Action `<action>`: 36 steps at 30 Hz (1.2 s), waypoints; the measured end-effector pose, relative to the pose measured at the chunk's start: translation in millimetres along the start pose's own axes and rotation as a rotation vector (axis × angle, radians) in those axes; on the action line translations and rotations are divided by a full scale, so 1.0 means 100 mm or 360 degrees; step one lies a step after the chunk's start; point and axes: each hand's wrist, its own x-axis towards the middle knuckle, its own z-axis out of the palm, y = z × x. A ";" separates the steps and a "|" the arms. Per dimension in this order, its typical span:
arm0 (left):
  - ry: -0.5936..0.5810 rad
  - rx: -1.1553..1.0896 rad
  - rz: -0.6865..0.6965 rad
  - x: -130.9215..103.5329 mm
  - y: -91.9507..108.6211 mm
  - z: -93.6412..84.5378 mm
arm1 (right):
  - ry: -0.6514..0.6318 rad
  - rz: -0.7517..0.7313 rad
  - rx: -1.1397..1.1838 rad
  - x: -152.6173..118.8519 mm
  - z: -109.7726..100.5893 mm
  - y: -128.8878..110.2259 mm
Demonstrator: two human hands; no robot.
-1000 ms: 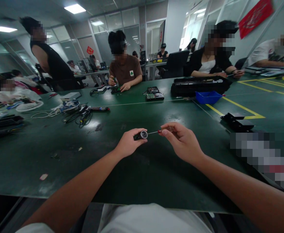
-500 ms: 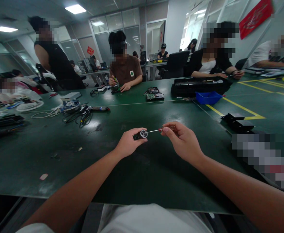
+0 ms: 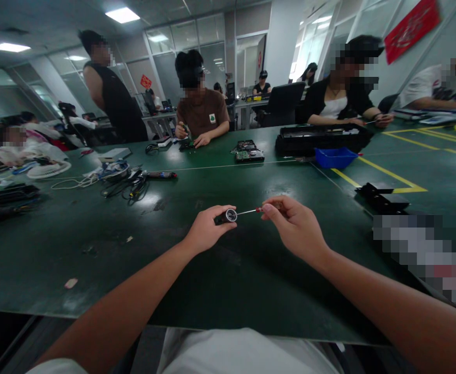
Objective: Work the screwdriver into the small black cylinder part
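Observation:
My left hand (image 3: 208, 228) is closed around a small dark cylinder (image 3: 222, 218) with a silvery ring at its end, its round opening facing right. What this cylinder belongs to cannot be made out. My right hand (image 3: 296, 226) grips a screwdriver (image 3: 249, 211) by its reddish handle, most of which the fingers cover. The thin metal shaft points left, and its tip meets the cylinder's open end. Both hands are held above the green table (image 3: 236, 291), the left a little way from the right.
Cables (image 3: 134, 187) and a dark handheld tool (image 3: 163, 175) lie at left. Circuit boards (image 3: 249, 155), a long black housing (image 3: 323, 137) and a blue tray (image 3: 336, 157) stand farther back. Black parts (image 3: 384, 197) lie at right. Co-workers sit across the table.
My right hand has shifted very slightly right with the screwdriver; my left hand holds the cylinder almost still. In the background, the standing person has moved to the right.

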 end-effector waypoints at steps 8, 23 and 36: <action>-0.0018 0.0088 0.0085 0.00 -0.03 0.01 | -0.0016 0.0026 -0.0272 0.01 -0.03 0.01; -0.0072 0.0174 0.0069 0.01 -0.06 0.03 | -0.0337 -0.0009 -0.0159 0.03 -0.04 -0.03; -0.0103 0.0186 0.0061 0.00 -0.03 0.02 | -0.0324 0.0027 -0.0100 0.03 -0.01 0.02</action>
